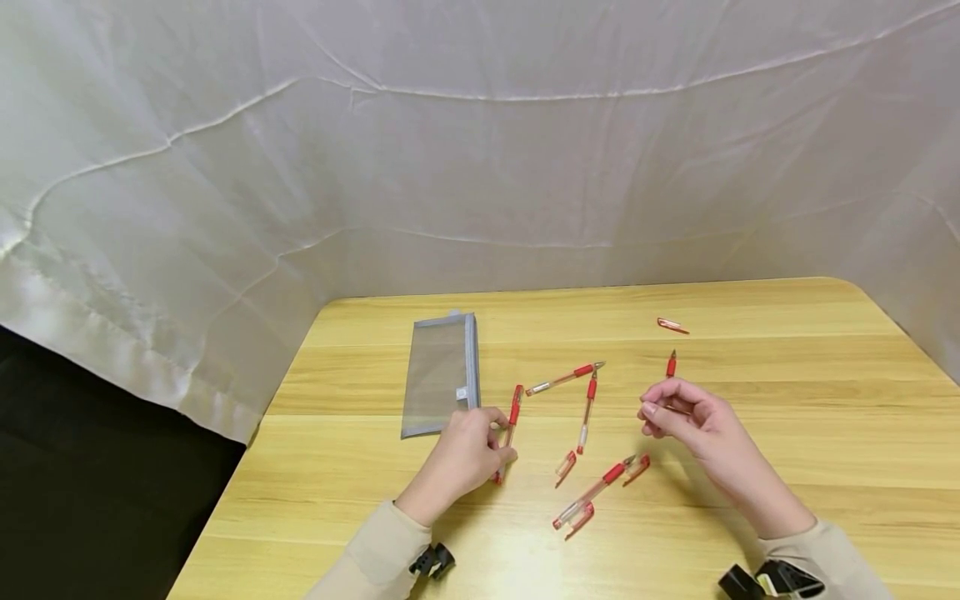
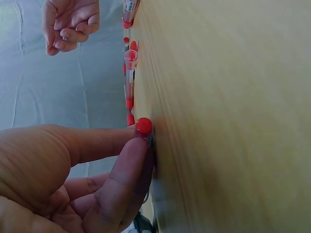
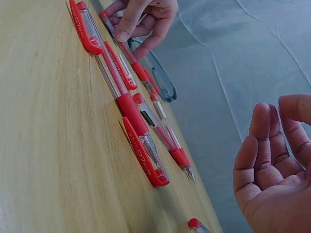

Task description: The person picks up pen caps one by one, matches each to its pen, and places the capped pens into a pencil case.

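My left hand (image 1: 468, 450) pinches a capped red gel pen (image 1: 514, 408) between thumb and fingers, low over the table beside the grey mesh zip pouch (image 1: 437, 375). In the left wrist view, the pen's red end (image 2: 144, 126) shows at the fingertips. My right hand (image 1: 693, 417) hovers with loosely curled fingers, holding nothing, near an uncapped red pen (image 1: 671, 364) that it partly hides. Between the hands lie an upper uncapped pen (image 1: 564, 379), a middle one (image 1: 588, 412) and a nearer one (image 1: 596, 492).
Loose red pen caps lie about: one by the middle pen (image 1: 566, 469), two beside the nearest pen (image 1: 636, 471), and a far cap (image 1: 672, 325) toward the back right. A pale curtain (image 1: 570, 183) hangs behind the wooden table (image 1: 825, 400).
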Demonstrator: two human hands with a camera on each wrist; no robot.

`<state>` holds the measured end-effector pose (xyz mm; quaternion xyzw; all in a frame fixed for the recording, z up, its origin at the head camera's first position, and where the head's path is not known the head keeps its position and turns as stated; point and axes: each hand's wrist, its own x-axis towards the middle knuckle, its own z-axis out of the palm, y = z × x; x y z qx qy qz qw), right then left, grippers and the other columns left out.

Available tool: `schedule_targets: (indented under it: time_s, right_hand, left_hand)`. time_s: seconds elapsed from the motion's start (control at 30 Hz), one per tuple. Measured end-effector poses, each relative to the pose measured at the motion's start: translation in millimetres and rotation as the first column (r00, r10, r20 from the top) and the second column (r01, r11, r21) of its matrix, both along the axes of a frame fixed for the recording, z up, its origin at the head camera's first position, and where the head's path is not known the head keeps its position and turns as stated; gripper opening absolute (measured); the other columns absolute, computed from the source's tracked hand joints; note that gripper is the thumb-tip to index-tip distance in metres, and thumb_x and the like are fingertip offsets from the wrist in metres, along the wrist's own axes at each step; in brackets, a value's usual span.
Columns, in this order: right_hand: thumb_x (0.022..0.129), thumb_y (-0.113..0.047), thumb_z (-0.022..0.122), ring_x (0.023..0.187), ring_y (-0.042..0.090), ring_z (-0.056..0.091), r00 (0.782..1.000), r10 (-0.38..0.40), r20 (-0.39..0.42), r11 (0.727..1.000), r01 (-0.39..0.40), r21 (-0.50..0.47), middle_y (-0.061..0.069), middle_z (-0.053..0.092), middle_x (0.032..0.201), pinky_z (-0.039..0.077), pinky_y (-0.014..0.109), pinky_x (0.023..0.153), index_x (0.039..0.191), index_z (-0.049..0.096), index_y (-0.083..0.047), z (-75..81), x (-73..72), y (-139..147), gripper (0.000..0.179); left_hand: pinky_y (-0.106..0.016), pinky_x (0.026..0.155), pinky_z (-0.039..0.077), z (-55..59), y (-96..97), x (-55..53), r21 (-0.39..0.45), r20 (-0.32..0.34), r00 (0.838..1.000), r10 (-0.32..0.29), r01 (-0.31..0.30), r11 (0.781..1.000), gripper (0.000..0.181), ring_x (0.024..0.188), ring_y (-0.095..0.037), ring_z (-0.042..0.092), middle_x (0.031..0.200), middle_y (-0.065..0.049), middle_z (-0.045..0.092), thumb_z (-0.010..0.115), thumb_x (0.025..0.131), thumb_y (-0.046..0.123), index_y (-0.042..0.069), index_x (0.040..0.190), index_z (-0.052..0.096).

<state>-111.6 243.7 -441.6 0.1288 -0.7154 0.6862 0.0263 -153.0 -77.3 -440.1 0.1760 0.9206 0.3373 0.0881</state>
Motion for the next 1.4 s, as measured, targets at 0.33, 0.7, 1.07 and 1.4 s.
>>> schedule_targets:
  time_s: [0.33,0.7,1.07,1.4]
  right_hand:
    - [0.107,0.000,0.060,0.087,0.009,0.071,1.000,-0.009,0.011,1.000,0.009,0.015,0.000,0.073,0.100,0.061,0.024,0.081,0.113,0.068,-0.007,-0.1,0.7,-0.1,0.012]
    - [0.107,0.001,0.060,0.086,0.009,0.071,1.000,-0.008,0.006,1.000,0.008,0.000,-0.002,0.072,0.099,0.061,0.023,0.080,0.113,0.068,-0.007,-0.7,0.2,-0.1,0.012]
    - [0.108,0.002,0.056,0.086,0.008,0.072,1.000,0.019,-0.004,0.999,-0.019,-0.042,-0.001,0.074,0.099,0.062,0.024,0.079,0.116,0.065,-0.009,-0.7,-1.1,1.4,0.016]
    - [0.109,0.002,0.056,0.085,0.009,0.072,1.000,0.024,-0.009,0.999,-0.024,-0.030,0.002,0.074,0.099,0.062,0.023,0.079,0.117,0.065,-0.008,-1.4,-0.6,0.2,0.015]
  left_hand:
    - [-0.022,0.052,0.044,-0.2,0.3,1.0,-0.015,-0.007,1.000,-0.018,0.017,1.000,0.035,0.054,-0.008,0.054,0.066,0.002,0.064,0.086,0.088,0.005,-0.002,0.119,0.073]
    - [-0.021,0.049,0.037,1.3,-1.0,1.8,-0.033,-0.022,0.999,-0.030,0.029,0.999,0.036,0.051,-0.005,0.049,0.062,0.006,0.062,0.085,0.090,0.010,0.001,0.123,0.071]
    - [-0.018,0.056,0.048,12.4,6.0,8.8,0.023,-0.088,0.991,-0.099,0.101,0.995,0.027,0.050,0.000,0.051,0.062,0.009,0.059,0.082,0.095,0.010,0.001,0.119,0.074]
    - [-0.015,0.064,0.048,20.5,18.4,28.4,0.041,-0.052,0.977,-0.206,0.208,0.977,0.025,0.056,0.004,0.052,0.068,0.012,0.063,0.084,0.093,0.014,0.006,0.116,0.077]
